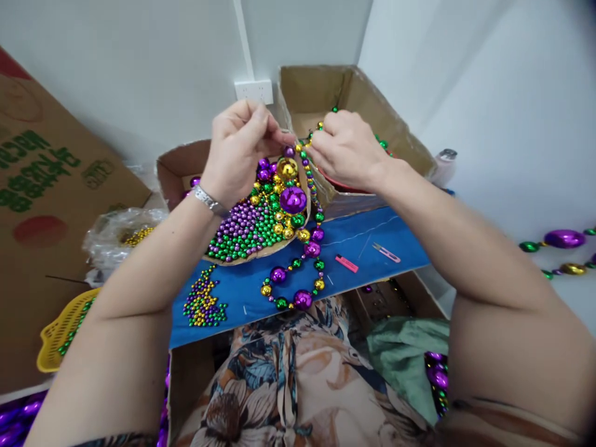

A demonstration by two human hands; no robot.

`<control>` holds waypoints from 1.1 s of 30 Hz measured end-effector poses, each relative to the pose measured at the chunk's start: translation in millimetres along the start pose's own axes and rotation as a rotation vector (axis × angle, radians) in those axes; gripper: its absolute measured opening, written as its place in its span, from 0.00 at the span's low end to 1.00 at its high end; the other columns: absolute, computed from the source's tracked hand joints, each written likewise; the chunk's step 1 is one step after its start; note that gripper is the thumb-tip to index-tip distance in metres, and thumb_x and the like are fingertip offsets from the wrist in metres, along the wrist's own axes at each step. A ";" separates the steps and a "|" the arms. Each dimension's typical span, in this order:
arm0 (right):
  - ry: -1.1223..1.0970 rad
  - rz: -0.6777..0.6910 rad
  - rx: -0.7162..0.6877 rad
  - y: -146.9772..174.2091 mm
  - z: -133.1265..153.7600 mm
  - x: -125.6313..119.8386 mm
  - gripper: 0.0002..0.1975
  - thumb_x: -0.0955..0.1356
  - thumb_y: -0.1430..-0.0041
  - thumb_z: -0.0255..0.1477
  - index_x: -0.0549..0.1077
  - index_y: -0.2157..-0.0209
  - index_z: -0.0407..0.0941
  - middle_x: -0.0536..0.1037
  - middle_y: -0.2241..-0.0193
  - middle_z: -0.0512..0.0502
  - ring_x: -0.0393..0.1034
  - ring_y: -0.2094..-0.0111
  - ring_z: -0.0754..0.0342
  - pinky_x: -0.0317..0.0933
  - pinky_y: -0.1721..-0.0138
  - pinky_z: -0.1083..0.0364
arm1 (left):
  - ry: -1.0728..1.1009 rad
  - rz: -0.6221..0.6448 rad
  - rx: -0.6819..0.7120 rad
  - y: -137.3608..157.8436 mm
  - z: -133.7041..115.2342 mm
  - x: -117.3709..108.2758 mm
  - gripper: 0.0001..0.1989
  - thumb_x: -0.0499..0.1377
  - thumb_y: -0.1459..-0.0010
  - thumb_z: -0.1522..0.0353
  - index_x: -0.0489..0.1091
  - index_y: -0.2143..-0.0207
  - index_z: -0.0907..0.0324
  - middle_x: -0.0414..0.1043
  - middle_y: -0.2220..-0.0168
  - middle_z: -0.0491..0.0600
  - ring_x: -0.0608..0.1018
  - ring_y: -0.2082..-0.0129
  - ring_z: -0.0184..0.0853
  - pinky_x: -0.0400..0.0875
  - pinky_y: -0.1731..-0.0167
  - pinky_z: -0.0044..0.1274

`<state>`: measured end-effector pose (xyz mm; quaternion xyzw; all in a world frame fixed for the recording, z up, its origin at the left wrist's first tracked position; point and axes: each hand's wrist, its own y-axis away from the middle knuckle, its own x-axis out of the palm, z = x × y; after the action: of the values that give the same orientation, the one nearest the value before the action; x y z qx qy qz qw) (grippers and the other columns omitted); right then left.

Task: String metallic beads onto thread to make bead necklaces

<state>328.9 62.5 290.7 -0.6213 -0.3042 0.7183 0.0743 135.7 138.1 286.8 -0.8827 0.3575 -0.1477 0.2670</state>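
My left hand [244, 146] and my right hand [347, 149] are raised close together above the blue table, fingers closed. Between them hangs a bead string [313, 248] of purple, gold and green beads, its lower end looping on the blue cloth. The left fingers pinch near a purple bead at the top of the string. My right hand is curled on the strand beside it; the thread itself is too fine to make out. Behind and below the left hand sits a cardboard tray [261, 256] with loose small beads and larger shiny ones.
A deep cardboard box [316, 87] stands behind my right hand. On the blue cloth [251, 323] lie a small bead pile [205, 301], a pink lighter [347, 263] and thread snips [387, 252]. A yellow basket [49, 347] is at left. Bead strands [564, 238] hang at right.
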 end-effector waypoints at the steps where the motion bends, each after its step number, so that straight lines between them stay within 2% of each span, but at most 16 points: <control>1: -0.056 0.004 0.008 -2.3 -0.5 -1.8 0.17 0.61 0.37 0.42 0.64 0.74 0.46 0.68 0.70 0.43 0.63 0.57 0.46 0.57 0.62 0.49 | 0.009 0.013 0.022 -1.5 -1.8 0.9 0.13 0.61 0.40 0.61 0.64 0.71 0.58 0.70 0.75 0.44 0.77 0.68 0.32 0.73 0.64 0.30; 6: -0.295 0.046 0.064 -12.9 -0.8 -12.1 0.16 0.64 0.41 0.42 0.61 0.77 0.49 0.68 0.74 0.44 0.63 0.58 0.46 0.57 0.68 0.50 | 0.040 -0.017 0.118 -7.2 -11.0 7.2 0.12 0.54 0.34 0.71 0.65 0.73 0.57 0.69 0.78 0.41 0.74 0.75 0.29 0.74 0.70 0.27; 11: -0.450 0.115 0.089 -15.3 7.2 -24.9 0.15 0.64 0.41 0.41 0.62 0.78 0.50 0.67 0.74 0.43 0.62 0.57 0.44 0.58 0.69 0.49 | 0.071 -0.048 0.157 -1.6 -22.9 12.2 0.11 0.61 0.39 0.69 0.64 0.74 0.57 0.66 0.77 0.41 0.69 0.75 0.27 0.75 0.69 0.27; 14: -0.364 0.119 0.062 -12.8 10.1 -22.2 0.16 0.63 0.42 0.43 0.61 0.78 0.50 0.66 0.73 0.42 0.61 0.55 0.44 0.58 0.66 0.48 | 0.057 -0.043 0.146 5.5 -25.0 11.5 0.13 0.62 0.40 0.66 0.62 0.74 0.58 0.63 0.78 0.41 0.68 0.75 0.26 0.74 0.66 0.27; 18: -0.163 0.089 -0.038 -5.3 6.9 -1.7 0.17 0.62 0.41 0.42 0.59 0.79 0.48 0.66 0.72 0.42 0.59 0.54 0.44 0.56 0.60 0.46 | 0.018 -0.021 0.132 16.4 -13.2 6.5 0.14 0.62 0.40 0.64 0.62 0.74 0.58 0.63 0.79 0.42 0.70 0.77 0.26 0.73 0.68 0.28; 22: -0.090 0.114 -0.097 8.9 4.8 17.4 0.18 0.59 0.37 0.42 0.62 0.77 0.46 0.66 0.72 0.44 0.61 0.61 0.47 0.55 0.60 0.47 | -0.107 -0.062 0.099 26.8 4.2 3.7 0.15 0.62 0.41 0.60 0.66 0.74 0.58 0.67 0.78 0.44 0.73 0.78 0.28 0.71 0.73 0.26; 24: -0.101 0.106 -0.080 17.6 7.5 20.8 0.20 0.57 0.36 0.44 0.63 0.75 0.46 0.65 0.72 0.45 0.60 0.64 0.50 0.55 0.61 0.49 | -0.228 -0.087 0.092 30.6 8.8 5.8 0.15 0.61 0.40 0.58 0.67 0.74 0.57 0.69 0.77 0.44 0.74 0.77 0.28 0.71 0.74 0.24; 29: -0.057 -0.015 0.036 34.5 18.9 24.7 0.25 0.60 0.39 0.52 0.65 0.73 0.45 0.65 0.73 0.46 0.59 0.67 0.52 0.55 0.64 0.52 | -0.430 -0.049 0.084 35.4 8.8 18.6 0.14 0.58 0.38 0.61 0.67 0.75 0.58 0.70 0.78 0.46 0.73 0.77 0.27 0.69 0.74 0.21; 33: 0.117 -0.169 0.030 41.4 23.0 37.9 0.20 0.62 0.38 0.46 0.66 0.72 0.44 0.65 0.71 0.44 0.60 0.64 0.49 0.55 0.61 0.49 | -0.427 -0.094 -0.023 35.5 8.0 27.3 0.13 0.58 0.38 0.64 0.66 0.75 0.60 0.70 0.78 0.46 0.73 0.77 0.26 0.69 0.74 0.20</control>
<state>310.4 39.6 237.7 -0.6329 -0.3398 0.6766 0.1617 138.8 100.3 261.7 -0.9126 0.2530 0.0346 0.3193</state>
